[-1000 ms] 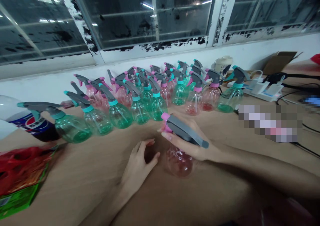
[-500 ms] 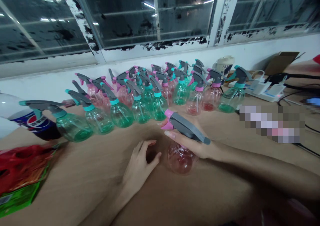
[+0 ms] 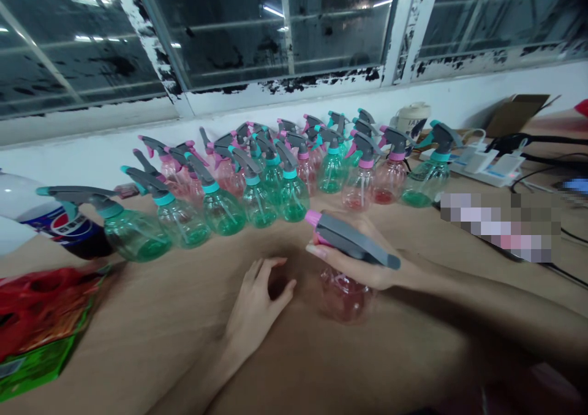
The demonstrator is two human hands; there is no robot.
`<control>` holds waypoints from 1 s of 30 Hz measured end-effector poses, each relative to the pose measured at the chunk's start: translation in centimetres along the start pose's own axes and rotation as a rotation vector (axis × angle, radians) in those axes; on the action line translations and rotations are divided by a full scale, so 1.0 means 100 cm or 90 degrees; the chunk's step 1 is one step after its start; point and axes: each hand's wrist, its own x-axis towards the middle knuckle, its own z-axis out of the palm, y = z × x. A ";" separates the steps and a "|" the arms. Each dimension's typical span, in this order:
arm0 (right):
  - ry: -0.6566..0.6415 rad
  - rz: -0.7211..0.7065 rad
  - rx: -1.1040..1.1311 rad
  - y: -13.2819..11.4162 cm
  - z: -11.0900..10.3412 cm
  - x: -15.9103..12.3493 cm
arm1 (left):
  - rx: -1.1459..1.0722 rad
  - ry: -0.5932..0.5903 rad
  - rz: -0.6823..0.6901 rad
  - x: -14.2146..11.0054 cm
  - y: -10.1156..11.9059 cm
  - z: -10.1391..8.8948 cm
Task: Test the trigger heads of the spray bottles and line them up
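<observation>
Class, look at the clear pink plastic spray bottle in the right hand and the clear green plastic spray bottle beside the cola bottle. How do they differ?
The clear pink plastic spray bottle has a pink nozzle; the clear green plastic spray bottle has a turquoise nozzle.
The pink bottle is gripped by the right hand; the green bottle is on the brown table, untouched.
Both have rounded, see-through bodies and grey handles.
</observation>
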 end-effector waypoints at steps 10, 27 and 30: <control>0.031 0.067 -0.071 0.003 -0.002 0.001 | 0.005 -0.004 0.008 -0.001 -0.001 0.001; 0.086 0.336 -0.518 0.035 -0.009 -0.008 | -0.005 0.033 0.054 -0.001 -0.005 0.008; 0.130 0.386 -0.619 0.054 -0.012 0.010 | -0.010 0.037 0.062 -0.001 -0.005 0.008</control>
